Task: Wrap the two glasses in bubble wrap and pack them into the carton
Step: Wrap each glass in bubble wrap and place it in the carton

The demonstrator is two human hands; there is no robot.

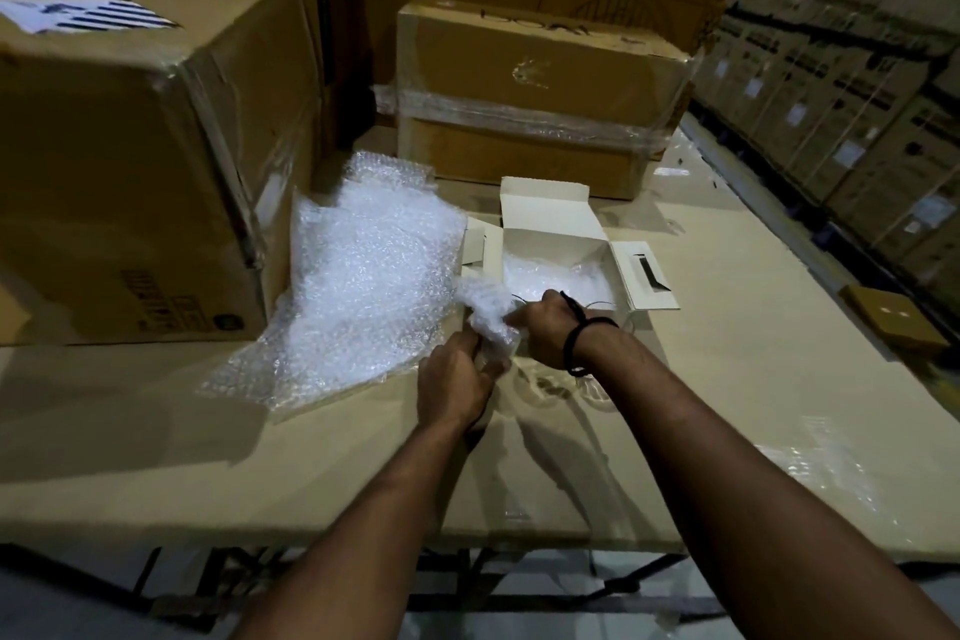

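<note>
A crumpled bubble-wrap bundle (488, 309) sits between both hands, just in front of the near-left corner of the open white carton (550, 229); what it encloses cannot be made out. The left hand (457, 382) grips its lower end with curled fingers, and the right hand (548, 327) pinches its upper side. More bubbled film lies inside the carton. A loose, shiny bubble-wrap sheet (363, 286) spreads to the left on the brown cardboard surface (727, 353), against a large taped brown box (130, 146).

A tan cardboard worktop (753, 353) is shown. A clear bubble-wrap sheet (363, 286) and open white carton (550, 229) are laid on it.
</note>
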